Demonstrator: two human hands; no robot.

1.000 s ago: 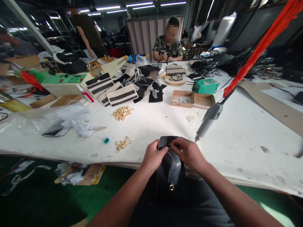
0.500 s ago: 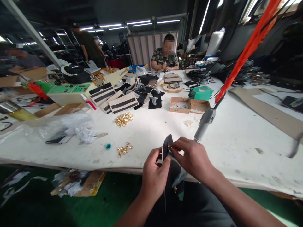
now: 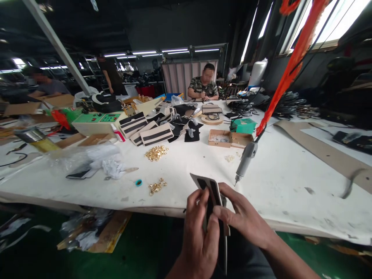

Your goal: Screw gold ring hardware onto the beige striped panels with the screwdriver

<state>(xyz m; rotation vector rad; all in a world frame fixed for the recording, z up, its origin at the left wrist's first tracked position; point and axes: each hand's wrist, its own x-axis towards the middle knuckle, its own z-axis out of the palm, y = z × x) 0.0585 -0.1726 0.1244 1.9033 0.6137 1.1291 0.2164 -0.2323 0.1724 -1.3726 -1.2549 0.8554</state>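
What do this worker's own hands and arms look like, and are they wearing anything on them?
Nothing is worn on them. The left hand and right hand have no gloves, and no ring, watch or wristband shows. The left forearm and right forearm are uncovered, with no sleeve down to the picture's lower edge.

Two hands (image 3: 200,236) (image 3: 244,219), one panel (image 3: 207,184), two hardware piles (image 3: 156,153) (image 3: 157,186)

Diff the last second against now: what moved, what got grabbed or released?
The striped panel was turned over: a second ago its black side faced the camera at the table edge, now its cream striped face shows, tilted up between the hands. Left hand and right hand kept hold throughout; nothing released. Hanging driver and gold fittings stayed put.
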